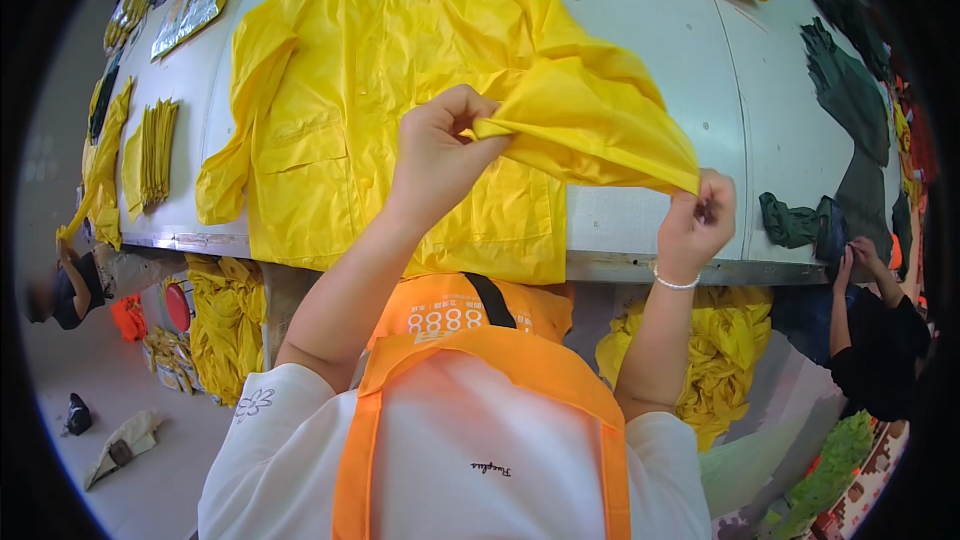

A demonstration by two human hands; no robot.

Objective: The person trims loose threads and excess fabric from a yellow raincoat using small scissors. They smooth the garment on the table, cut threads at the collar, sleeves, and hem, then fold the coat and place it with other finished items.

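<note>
Yellow, slightly shiny fabric is seen across the middle: a long-sleeved jacket [310, 90] is spread flat on a pale worktable [690, 50], its lower hem placed at the near edge. The sleeve [600, 120] on the right is lifted and drawn taut between two bare hands. Its edge is pinched by the left hand [445, 140], thumb and forefinger clamped on the cloth above the jacket's front. Its far corner is gripped by the right hand [705, 212], fingers curled together on the fabric beyond the jacket's side; a pale bracelet [677, 285] is worn on that wrist. On the table's left, folded yellow pieces [155, 155] are stacked near a clear-wrapped package [198, 8]. Dark green garments [845, 85] are laid at the far right, where a dark piece is handled by a co-worker [880, 340]. Yellow heaps [222, 325] are gathered below the table on both sides
</note>
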